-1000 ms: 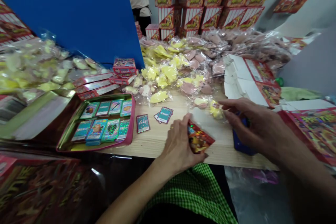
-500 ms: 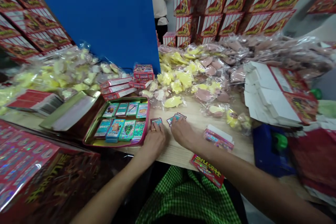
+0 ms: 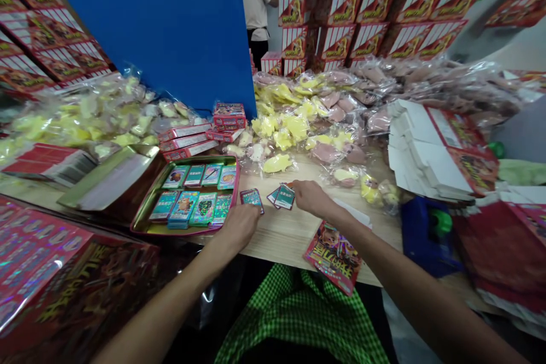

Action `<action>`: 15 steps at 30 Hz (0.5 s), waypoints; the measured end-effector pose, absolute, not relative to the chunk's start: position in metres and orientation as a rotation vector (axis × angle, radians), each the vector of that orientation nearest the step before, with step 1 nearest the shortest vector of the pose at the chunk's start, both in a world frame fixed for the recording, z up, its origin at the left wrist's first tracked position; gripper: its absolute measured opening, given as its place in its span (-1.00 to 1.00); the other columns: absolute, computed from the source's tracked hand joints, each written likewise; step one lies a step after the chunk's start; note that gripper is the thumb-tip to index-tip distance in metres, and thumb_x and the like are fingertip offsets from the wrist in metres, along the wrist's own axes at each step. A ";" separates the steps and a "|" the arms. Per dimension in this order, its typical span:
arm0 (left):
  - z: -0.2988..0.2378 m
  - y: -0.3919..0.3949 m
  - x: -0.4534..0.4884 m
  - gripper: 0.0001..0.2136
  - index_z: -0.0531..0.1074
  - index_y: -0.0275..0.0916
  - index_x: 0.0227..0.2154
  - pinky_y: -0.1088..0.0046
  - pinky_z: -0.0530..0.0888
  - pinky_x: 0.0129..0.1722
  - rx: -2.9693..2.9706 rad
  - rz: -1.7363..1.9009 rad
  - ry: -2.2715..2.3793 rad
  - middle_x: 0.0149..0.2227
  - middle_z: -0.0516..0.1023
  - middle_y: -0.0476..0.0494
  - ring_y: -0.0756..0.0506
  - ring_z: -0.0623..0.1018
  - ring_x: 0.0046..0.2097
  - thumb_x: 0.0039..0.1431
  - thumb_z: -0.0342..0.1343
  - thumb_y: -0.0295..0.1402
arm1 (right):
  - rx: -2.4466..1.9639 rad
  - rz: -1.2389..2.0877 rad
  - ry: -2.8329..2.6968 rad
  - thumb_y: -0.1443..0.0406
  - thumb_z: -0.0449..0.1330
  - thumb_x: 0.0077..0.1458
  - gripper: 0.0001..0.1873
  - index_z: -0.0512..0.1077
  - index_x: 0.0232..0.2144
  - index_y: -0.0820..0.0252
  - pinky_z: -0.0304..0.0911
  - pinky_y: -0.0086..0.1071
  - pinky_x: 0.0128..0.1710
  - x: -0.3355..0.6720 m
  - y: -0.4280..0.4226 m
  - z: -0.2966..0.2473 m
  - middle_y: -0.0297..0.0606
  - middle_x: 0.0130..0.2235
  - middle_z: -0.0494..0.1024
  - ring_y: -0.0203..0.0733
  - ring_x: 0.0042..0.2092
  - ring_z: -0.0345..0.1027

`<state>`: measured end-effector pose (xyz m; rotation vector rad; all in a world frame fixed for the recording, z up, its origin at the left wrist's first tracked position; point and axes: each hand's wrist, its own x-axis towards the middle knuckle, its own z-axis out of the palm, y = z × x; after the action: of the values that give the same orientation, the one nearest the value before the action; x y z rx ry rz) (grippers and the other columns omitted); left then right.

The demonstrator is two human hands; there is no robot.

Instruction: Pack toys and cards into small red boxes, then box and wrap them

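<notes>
Cards, R set [image 3: 284,198]: small overlapping fan, flat on wood tabletop [image 3: 277,239], approx. mid-table.
Cards, L set [image 3: 251,198]: also on tabletop, apart from R set.
L hand [image 3: 241,223]: fingers curled well in, nearly a fist, at lower edge of L set; can't tell if it grips.
R hand [image 3: 313,198]: thumb & index close tog., tips at R edge of R set; hold vs. mere contact unclear.
Tin [image 3: 147,224]: open, pink rim, gold inside, just L of L set; 2 rows of card stacks [image 3: 183,210], 4 per row.
Packet [image 3: 335,256]: red, printed, at tabletop's front edge, one corner over it.
Boxes [image 3: 229,116]: small, red, piled behind tin.
Figures [image 3: 277,164]: yellow/pink, clear-bagged, heaped beyond cards.
Holder [image 3: 420,244]: blue w/ green part, far R.
Bkgd: blue panel [image 3: 149,28]; co-worker [image 3: 256,0], lt. top.
</notes>
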<state>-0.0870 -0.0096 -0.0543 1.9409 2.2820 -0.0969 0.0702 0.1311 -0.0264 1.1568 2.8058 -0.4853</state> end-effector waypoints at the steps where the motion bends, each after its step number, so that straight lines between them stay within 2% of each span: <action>1: -0.052 -0.010 -0.088 -0.75 0.56 -0.31 -0.35 0.34 0.53 -0.30 1.922 -0.064 2.301 -0.40 0.63 -0.30 -0.25 0.68 -0.28 0.26 -0.02 -0.61 | 1.218 -0.499 2.818 0.46 0.06 0.25 -0.71 0.54 -0.10 0.31 0.31 -0.32 -0.18 0.074 0.133 -0.024 0.04 -0.18 0.66 0.05 -0.12 0.57; 3: -0.045 -0.013 -0.089 -0.76 0.56 -0.32 -0.31 0.34 0.52 -0.31 1.876 0.019 2.371 -0.38 0.63 -0.32 -0.24 0.68 -0.30 0.26 -0.02 -0.60 | 1.382 -0.524 2.840 0.49 0.03 0.23 -0.65 0.49 -0.01 0.35 0.31 -0.26 -0.18 0.084 0.133 -0.018 0.08 -0.19 0.65 0.11 -0.13 0.56; 5: -0.037 -0.018 -0.089 -0.75 0.55 -0.34 -0.19 0.36 0.52 -0.29 1.831 0.124 2.488 -0.30 0.66 -0.34 -0.21 0.67 -0.27 0.30 -0.06 -0.57 | 1.543 -0.573 2.865 0.51 -0.01 0.22 -0.61 0.44 0.04 0.41 0.32 -0.18 -0.16 0.091 0.131 -0.011 0.13 -0.21 0.62 0.17 -0.13 0.54; 6: -0.032 -0.020 -0.087 -0.74 0.54 -0.33 -0.13 0.37 0.52 -0.28 1.793 0.286 2.538 -0.26 0.66 -0.32 -0.19 0.67 -0.25 0.34 -0.07 -0.53 | 1.601 -0.638 2.878 0.51 -0.03 0.23 -0.62 0.44 0.02 0.41 0.33 -0.16 -0.15 0.094 0.129 -0.008 0.13 -0.23 0.61 0.17 -0.13 0.53; 8: -0.024 -0.020 -0.081 -0.75 0.54 -0.28 -0.11 0.42 0.52 -0.27 1.629 0.851 2.469 -0.26 0.67 -0.23 -0.14 0.65 -0.26 0.39 -0.04 -0.36 | 1.637 -0.817 2.897 0.46 -0.04 0.26 -0.70 0.47 -0.13 0.34 0.38 -0.18 -0.17 0.097 0.123 -0.003 0.01 -0.30 0.59 0.08 -0.18 0.53; 10: -0.020 -0.013 -0.068 -0.74 0.55 -0.26 -0.21 0.45 0.52 -0.34 1.339 1.401 2.125 -0.33 0.66 -0.13 -0.09 0.62 -0.34 0.32 0.07 -0.18 | 1.528 -1.186 2.880 0.37 -0.04 0.29 -0.74 0.46 -0.27 0.24 0.43 -0.28 -0.27 0.099 0.119 0.000 -0.15 -0.37 0.54 -0.08 -0.28 0.50; 11: -0.021 -0.007 -0.060 -0.72 0.54 -0.25 -0.28 0.46 0.51 -0.38 1.201 1.540 1.931 -0.37 0.64 -0.10 -0.08 0.60 -0.38 0.27 0.12 -0.12 | 1.429 -1.462 2.837 0.31 -0.03 0.28 -0.76 0.43 -0.31 0.20 0.44 -0.33 -0.34 0.102 0.117 0.000 -0.20 -0.38 0.52 -0.13 -0.32 0.48; 13: -0.026 0.009 -0.041 -0.70 0.49 -0.26 -0.38 0.46 0.50 -0.41 1.061 1.581 1.715 -0.43 0.57 -0.07 -0.05 0.54 -0.42 0.19 0.17 -0.07 | 1.253 -2.002 2.695 0.20 0.04 0.21 -0.81 0.36 -0.35 0.15 0.43 -0.39 -0.46 0.112 0.119 -0.002 -0.26 -0.37 0.49 -0.18 -0.34 0.44; 15: -0.036 0.026 -0.022 -0.73 0.46 -0.25 -0.35 0.47 0.48 -0.39 1.075 1.571 1.721 -0.41 0.50 -0.04 -0.02 0.49 -0.41 0.18 0.19 -0.10 | 1.280 -2.245 2.635 0.14 0.12 0.08 -0.81 0.31 -0.41 0.13 0.41 -0.39 -0.51 0.132 0.128 -0.006 -0.30 -0.39 0.44 -0.20 -0.39 0.39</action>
<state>-0.0218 0.0260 -0.0356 1.0753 1.7213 1.5707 0.1315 0.1282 -0.0055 1.2801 2.6349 -2.2446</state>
